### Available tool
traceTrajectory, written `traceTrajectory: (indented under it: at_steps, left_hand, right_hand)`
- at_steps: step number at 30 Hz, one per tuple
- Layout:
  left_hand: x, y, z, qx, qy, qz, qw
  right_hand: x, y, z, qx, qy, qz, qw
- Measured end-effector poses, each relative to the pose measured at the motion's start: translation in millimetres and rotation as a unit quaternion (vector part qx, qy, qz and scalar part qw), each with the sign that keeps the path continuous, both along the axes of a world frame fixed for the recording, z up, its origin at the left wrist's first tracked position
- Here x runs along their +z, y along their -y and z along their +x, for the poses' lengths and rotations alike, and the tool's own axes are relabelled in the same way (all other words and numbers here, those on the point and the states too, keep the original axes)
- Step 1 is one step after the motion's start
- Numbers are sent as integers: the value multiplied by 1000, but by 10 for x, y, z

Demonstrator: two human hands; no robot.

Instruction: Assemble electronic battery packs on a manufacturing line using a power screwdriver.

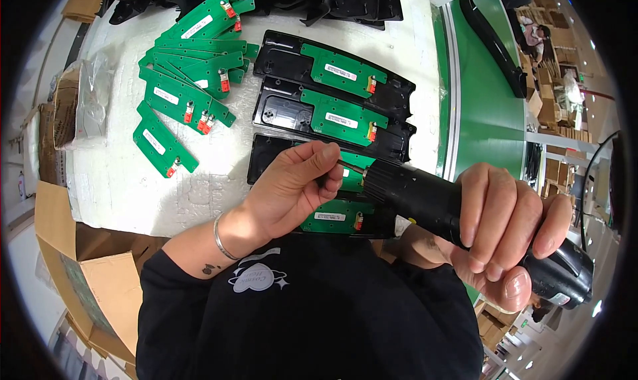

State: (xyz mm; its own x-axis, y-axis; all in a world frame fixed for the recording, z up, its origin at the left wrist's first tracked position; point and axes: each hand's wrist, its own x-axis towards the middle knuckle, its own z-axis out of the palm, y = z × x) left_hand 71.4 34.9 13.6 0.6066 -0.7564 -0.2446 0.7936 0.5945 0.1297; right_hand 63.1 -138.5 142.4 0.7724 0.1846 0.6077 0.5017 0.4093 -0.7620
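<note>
My right hand [508, 230] grips a black electric screwdriver [425, 197] that points left across my chest. My left hand [292, 184] pinches the thin metal bit [351, 168] at the tool's tip; whether a screw sits between the fingers is hidden. Under both hands lie several long black plastic housings [392, 94], each with a green circuit board [342, 117] seated in it. The nearest housing [262, 157] is partly covered by my left hand.
A fanned pile of loose green circuit boards [186, 81] lies at the left on the white table [139, 180]. More black parts [345, 1] sit at the far edge. Cardboard boxes [93, 273] stand at my left. A green floor [485, 107] runs along the right.
</note>
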Motion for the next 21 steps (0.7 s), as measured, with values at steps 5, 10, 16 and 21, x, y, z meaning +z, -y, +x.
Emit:
traceTrajectory:
  at_steps: [5,10,16,21]
  left_hand:
    - [-57,-21,29,4,35,10,999]
    - [68,34,23,34,69,60,995]
    - [89,112,4,-76,11,62,995]
    - [43,-8,-51,-101,72,69,990]
  right_hand:
    - [14,-47,6,-25,-51,16,998]
    - [-116,-94,142,-44,-26,25,998]
    - [-542,-99,548,-154,-79,31,984]
    - [-617,-122,614,-170,-120,36,977]
